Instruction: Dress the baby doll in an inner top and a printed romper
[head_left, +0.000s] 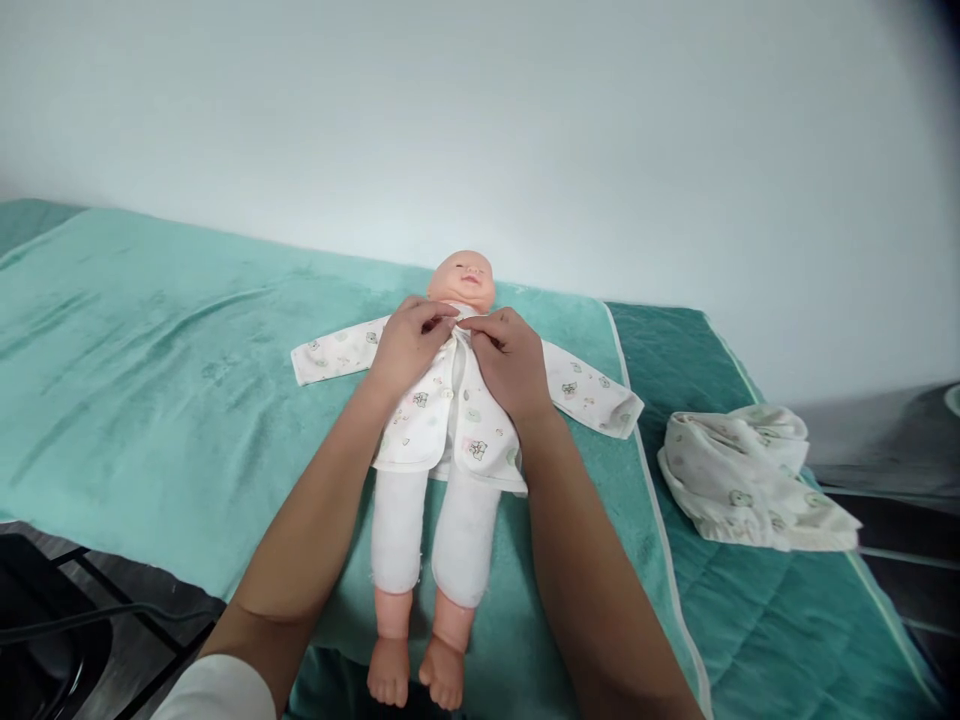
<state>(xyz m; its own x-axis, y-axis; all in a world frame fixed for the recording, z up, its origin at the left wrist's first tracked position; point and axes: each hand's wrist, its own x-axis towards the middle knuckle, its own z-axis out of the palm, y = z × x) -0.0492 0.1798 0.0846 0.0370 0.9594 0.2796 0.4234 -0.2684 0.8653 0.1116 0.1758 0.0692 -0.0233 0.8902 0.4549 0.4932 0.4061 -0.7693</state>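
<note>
The folded printed garment lies to the right of the right hand, well apart from it, on the dark green quilted mat. Between them, the shirt's right-hand sleeve reaches outward, its cuff at the white border of the light green blanket. Beyond both hands is the doll's head, with the pale wall rising close behind it. Nearer the wearer than the left hand, off to the left, a black object, a dark cable and thin dark bars sit past the blanket's near edge.

The doll lies on its back between the forearms, head away and bare feet toward the wearer. Its printed shirt hangs parted down the front below the hands. Both hands meet at the neckline, nearly touching: the left hand is narrow, thumb and forefinger pinching the shirt's edge, and the right hand likewise grips the opposite edge.

To the left of the left hand, past the other spread sleeve, the blanket is open and lightly creased. On the right, open room is narrower, ending at the folded garment. The mat's far edge slants behind that garment, beside the wall.
</note>
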